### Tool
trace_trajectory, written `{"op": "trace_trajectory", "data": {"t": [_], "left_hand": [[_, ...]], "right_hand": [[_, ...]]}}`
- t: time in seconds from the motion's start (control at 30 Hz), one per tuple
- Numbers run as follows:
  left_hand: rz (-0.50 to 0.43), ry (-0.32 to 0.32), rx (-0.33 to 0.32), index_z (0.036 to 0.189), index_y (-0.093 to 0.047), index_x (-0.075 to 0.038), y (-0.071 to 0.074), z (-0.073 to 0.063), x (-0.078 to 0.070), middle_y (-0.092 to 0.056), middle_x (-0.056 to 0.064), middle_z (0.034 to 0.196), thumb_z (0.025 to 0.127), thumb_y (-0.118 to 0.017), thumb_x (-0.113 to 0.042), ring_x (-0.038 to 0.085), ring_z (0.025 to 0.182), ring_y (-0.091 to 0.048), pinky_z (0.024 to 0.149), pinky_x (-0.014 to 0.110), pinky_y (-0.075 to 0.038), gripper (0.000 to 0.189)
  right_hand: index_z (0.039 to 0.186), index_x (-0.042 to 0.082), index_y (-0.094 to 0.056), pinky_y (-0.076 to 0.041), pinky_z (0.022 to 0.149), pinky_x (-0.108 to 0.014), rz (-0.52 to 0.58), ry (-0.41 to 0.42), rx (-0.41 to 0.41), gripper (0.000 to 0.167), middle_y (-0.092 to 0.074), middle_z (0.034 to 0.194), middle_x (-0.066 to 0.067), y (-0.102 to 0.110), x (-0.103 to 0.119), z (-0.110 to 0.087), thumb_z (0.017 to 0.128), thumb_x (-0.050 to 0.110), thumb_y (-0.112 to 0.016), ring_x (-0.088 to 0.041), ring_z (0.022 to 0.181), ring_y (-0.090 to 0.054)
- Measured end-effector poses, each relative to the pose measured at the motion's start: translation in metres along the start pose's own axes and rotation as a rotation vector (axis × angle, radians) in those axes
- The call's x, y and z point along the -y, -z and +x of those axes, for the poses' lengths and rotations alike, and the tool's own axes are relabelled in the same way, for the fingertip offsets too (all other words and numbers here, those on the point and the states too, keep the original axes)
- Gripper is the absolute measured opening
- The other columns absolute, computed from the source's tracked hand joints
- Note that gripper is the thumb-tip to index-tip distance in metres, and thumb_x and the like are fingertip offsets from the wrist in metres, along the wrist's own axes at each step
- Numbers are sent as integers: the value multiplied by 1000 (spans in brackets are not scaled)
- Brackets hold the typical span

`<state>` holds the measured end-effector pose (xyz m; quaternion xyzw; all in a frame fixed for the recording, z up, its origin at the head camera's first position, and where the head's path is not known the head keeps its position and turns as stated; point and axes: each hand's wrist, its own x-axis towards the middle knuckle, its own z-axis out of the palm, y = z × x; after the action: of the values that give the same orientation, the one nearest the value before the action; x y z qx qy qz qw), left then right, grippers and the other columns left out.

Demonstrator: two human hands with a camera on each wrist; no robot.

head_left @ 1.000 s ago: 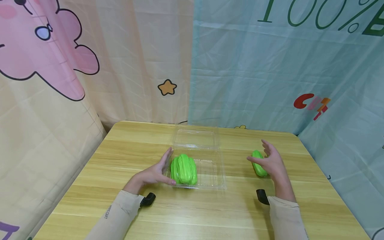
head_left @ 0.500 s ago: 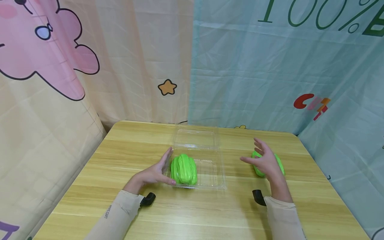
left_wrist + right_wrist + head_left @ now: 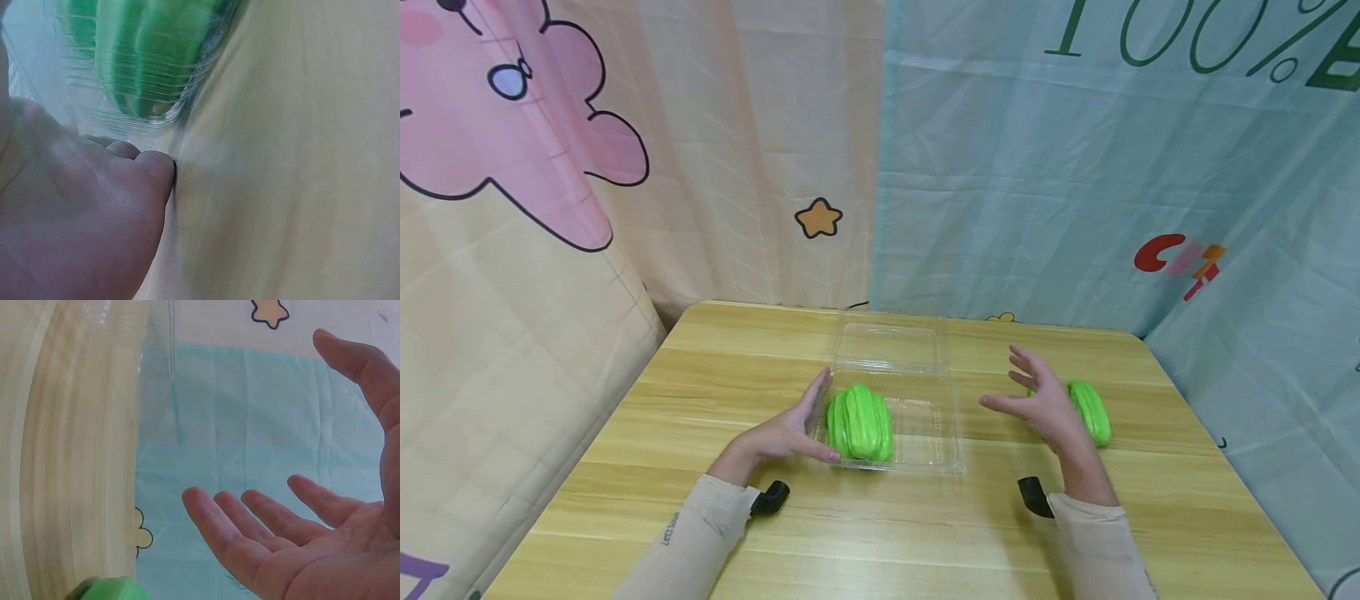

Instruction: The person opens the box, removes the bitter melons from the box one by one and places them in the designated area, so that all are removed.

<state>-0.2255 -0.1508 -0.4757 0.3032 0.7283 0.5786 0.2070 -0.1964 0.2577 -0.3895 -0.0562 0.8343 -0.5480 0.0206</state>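
Observation:
A clear plastic clamshell box (image 3: pixel 925 454) lies on the table with its lid (image 3: pixel 891 343) folded back. Several bright green, ridged oblong pieces (image 3: pixel 861 423) sit bunched in the left part of its base. My left hand (image 3: pixel 786 429) rests at the box's left side, fingers straight along the wall and thumb by the front left corner; the left wrist view shows the green pieces (image 3: pixel 134 59) through the clear wall. To the right, my right hand (image 3: pixel 1047 408) hovers with fingers spread and holds nothing. Just right of it lies a loose green oblong piece (image 3: pixel 1090 412); another is mostly hidden behind the hand.
The wooden table (image 3: pixel 850 533) has its back edge close behind the lid. Printed cloth curtains (image 3: pixel 1045 183) hang behind it and on both sides. A black wrist mount (image 3: pixel 1035 497) juts inward from the right sleeve, and another black mount (image 3: pixel 770 498) from the left.
My right hand has moved left, away from the loose green pieces, so the rightmost one now shows fully. The left hand and the box have stayed in place.

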Motion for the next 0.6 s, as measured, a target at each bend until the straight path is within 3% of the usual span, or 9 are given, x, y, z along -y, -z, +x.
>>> {"op": "trace_trajectory", "data": {"t": [0.6], "left_hand": [[2, 6, -2, 155, 29, -18, 0, -1, -1, 26, 13, 163, 78, -87, -12, 33, 149, 18, 120, 51, 1, 139]], "right_hand": [[161, 14, -24, -42, 107, -56, 52, 56, 101, 104, -24, 163, -18, -33, 3, 2, 79, 20, -88, -43, 143, -31]]}}
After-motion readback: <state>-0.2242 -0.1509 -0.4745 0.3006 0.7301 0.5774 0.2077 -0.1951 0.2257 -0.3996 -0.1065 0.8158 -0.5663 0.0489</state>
